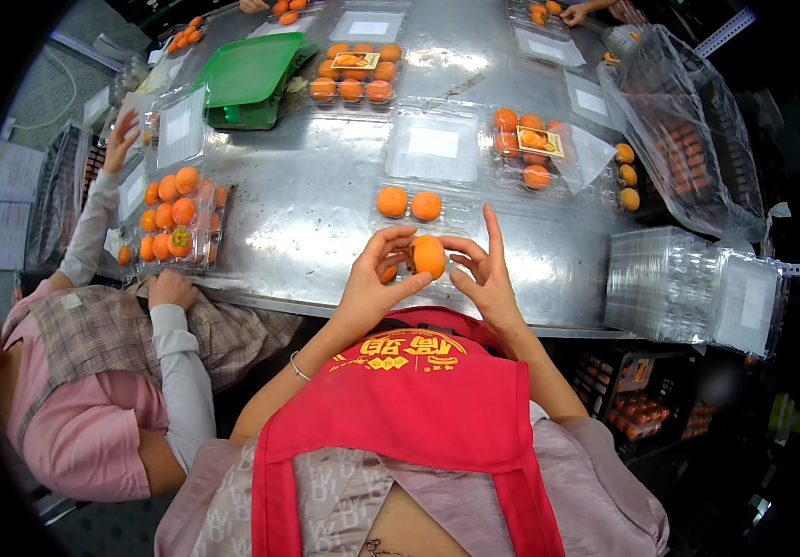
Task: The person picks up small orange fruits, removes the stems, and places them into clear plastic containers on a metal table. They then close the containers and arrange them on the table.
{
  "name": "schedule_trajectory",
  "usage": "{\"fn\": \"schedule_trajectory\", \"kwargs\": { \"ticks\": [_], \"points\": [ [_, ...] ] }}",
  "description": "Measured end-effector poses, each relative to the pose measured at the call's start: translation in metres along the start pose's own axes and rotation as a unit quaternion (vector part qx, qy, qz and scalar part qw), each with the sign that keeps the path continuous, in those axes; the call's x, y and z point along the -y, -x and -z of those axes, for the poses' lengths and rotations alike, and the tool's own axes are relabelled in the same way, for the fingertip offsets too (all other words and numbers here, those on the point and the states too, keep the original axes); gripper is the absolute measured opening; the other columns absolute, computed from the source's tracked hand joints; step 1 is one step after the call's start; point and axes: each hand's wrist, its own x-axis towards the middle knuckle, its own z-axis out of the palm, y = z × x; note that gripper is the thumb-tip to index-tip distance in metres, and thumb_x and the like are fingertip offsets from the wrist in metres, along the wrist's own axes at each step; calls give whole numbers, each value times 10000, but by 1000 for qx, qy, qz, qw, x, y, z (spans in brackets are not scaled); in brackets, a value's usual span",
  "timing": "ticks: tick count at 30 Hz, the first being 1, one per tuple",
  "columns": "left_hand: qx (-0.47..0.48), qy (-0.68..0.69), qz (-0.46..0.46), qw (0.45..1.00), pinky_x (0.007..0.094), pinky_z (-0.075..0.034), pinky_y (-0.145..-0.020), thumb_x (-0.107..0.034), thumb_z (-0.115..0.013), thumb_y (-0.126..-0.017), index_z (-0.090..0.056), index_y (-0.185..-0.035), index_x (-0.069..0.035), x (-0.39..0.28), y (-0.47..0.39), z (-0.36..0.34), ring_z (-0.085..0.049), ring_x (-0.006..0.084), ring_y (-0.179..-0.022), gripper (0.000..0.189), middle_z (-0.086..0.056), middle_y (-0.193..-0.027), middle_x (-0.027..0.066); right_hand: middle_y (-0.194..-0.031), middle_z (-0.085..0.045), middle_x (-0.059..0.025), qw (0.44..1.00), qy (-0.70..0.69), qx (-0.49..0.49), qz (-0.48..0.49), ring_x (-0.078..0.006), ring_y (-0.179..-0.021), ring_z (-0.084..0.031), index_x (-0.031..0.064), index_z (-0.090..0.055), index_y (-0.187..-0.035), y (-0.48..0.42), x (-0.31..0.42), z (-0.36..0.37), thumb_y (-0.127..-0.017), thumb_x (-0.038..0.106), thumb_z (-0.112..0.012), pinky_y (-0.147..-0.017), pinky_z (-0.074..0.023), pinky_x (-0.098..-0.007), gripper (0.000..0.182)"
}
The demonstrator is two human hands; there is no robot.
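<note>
Between my hands is an orange persimmon [430, 257], pinched by the fingers and thumb of my left hand [379, 271]. Beside its right side, my right hand [485, 278] has its index finger raised and the others curled; whether a fingertip touches the fruit I cannot tell. Under the hands lies an open clear plastic clamshell tray [469, 216] with two persimmons [409, 203] in its far row and another orange fruit partly hidden behind my left hand. The tray's lid [435, 146], bearing a white pad, lies folded back on the metal table.
Filled clamshells stand at the far middle [351, 73], the right [527, 150] and the left [177, 216]. A green plastic container [250, 69] is at the back left. Stacked empty clamshells [664, 285] sit at the right edge, near a plastic-lined crate [692, 139]. A co-worker's arms reach in at left.
</note>
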Motion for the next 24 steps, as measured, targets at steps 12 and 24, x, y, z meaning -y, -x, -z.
{"fn": "schedule_trajectory", "kwargs": {
  "ticks": [12, 24],
  "points": [
    [-19, -240, -212, 947, 430, -416, -1146, -85, -857, -828, -422, -1482, -65, 15, -3, 1, -544, 276, -1351, 785, -599, -1368, 135, -1393, -598, -158, 999, -50, 13, 4, -280, -1309, -577, 176, 58, -1678, 3, 12, -18, -844, 30, -835, -1151, -418, -459, 1230],
    [-86, -201, -162, 962, 442, -409, -1172, -99, -727, -938, -374, -1544, -77, 18, -5, 6, -536, 286, -1365, 701, -560, -1444, 157, -1146, -674, -117, 914, 361, -147, 112, -265, -1116, -639, 60, -140, -1658, -41, -18, 39, -766, 84, -888, -1028, -480, -415, 1164]
  ]
}}
